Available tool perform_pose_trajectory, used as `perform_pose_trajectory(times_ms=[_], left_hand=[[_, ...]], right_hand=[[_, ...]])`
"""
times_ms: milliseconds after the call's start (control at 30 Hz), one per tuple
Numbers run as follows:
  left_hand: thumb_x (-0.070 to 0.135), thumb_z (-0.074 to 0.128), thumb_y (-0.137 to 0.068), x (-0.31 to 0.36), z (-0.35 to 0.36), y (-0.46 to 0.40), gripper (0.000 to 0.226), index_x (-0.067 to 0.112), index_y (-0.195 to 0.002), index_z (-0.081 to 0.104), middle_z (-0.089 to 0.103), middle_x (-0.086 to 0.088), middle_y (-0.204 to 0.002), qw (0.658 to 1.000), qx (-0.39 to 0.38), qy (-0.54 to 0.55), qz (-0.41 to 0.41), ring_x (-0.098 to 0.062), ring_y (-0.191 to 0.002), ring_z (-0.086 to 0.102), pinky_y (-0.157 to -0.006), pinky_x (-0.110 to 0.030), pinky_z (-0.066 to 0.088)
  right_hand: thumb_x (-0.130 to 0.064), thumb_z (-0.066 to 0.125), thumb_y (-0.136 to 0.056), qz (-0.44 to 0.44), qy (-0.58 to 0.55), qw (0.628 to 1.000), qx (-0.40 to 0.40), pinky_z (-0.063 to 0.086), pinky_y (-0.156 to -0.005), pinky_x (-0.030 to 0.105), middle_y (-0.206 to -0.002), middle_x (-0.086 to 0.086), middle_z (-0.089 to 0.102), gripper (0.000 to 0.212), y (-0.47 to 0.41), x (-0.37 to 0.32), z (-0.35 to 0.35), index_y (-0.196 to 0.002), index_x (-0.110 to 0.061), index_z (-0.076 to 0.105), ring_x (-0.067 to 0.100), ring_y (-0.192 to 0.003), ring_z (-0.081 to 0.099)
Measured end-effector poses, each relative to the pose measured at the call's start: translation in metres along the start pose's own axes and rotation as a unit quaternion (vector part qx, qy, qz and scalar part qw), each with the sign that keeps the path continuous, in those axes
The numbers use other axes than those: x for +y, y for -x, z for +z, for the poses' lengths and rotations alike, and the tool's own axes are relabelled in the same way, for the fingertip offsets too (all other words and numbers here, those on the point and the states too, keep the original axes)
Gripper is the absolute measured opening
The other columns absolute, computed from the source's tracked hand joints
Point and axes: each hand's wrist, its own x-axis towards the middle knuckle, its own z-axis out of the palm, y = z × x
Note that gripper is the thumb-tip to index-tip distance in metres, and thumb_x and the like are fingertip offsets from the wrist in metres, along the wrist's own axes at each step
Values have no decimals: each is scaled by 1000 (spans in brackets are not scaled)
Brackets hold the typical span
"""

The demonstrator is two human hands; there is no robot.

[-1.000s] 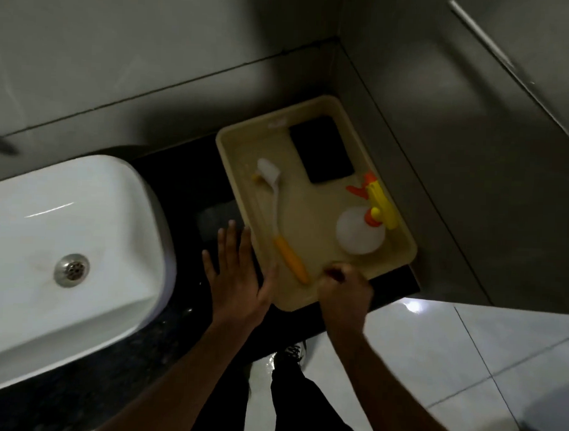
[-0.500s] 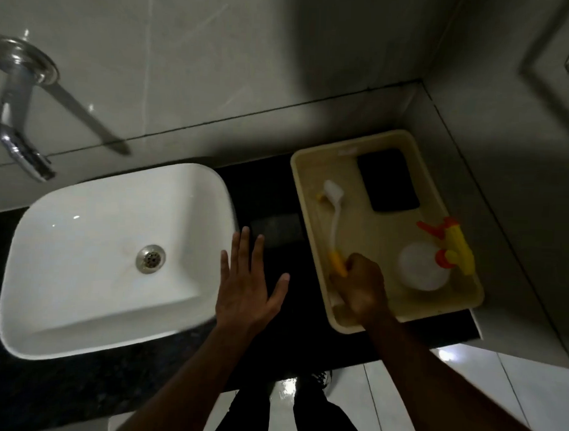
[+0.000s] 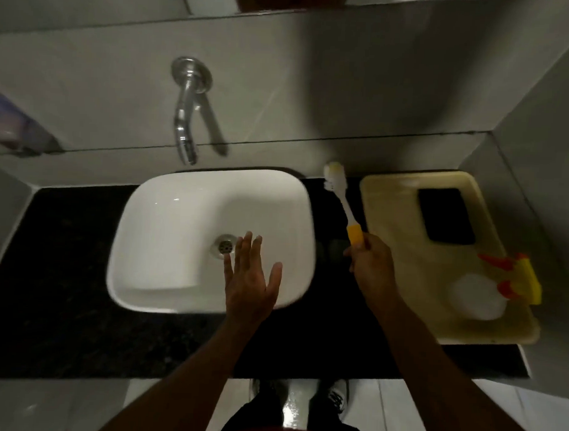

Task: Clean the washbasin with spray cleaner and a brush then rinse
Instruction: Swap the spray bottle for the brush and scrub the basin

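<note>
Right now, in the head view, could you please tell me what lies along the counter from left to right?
Washbasin → left hand → right hand holding the brush → tray → black sponge → spray bottle.

No readable text, label, brand, number or sign appeared on anything in the dim, blurred bathroom view.

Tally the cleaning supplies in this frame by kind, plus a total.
Brush, held up in the right hand: 1
Spray bottle, in the tray: 1
Dark pad, in the tray: 1
Total: 3
The left hand holds nothing.
</note>
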Motion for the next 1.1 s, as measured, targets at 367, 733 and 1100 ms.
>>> perform_pose_trajectory(times_ms=[367, 733, 1100], left_hand=[[59, 40, -86, -155, -72, -15, 82, 13, -153, 28, 21, -9, -164, 974, 37, -124, -186, -32, -153, 11, -118, -62, 7], [52, 57, -85, -164, -72, -25, 100, 5, -157, 7, 11, -19, -165, 927, 82, -101, -353, -34, -153, 10, -122, -53, 10], [58, 55, -87, -166, -69, -28, 90, 13, -156, 20, 23, -15, -163, 924, 143, -99, -340, -31, -151, 20, -121, -50, 18]], right_hand=[[-51, 47, -96, -121, 203, 959, -159, 33, -60, 30, -65, -1, 51, 41, 41, -16, 110, -74, -17, 53, 25, -68, 55], [-45, 43, -100, -197, 327, 915, -129, 40, -66, 37, -91, 24, 64, 47, 20, -27, 184, -100, 0, 54, 41, -84, 61], [-53, 37, -99, -339, 473, 794, -178, 43, -61, 37, -92, 17, 62, 49, -12, -23, 176, -112, -7, 49, 36, -78, 62]])
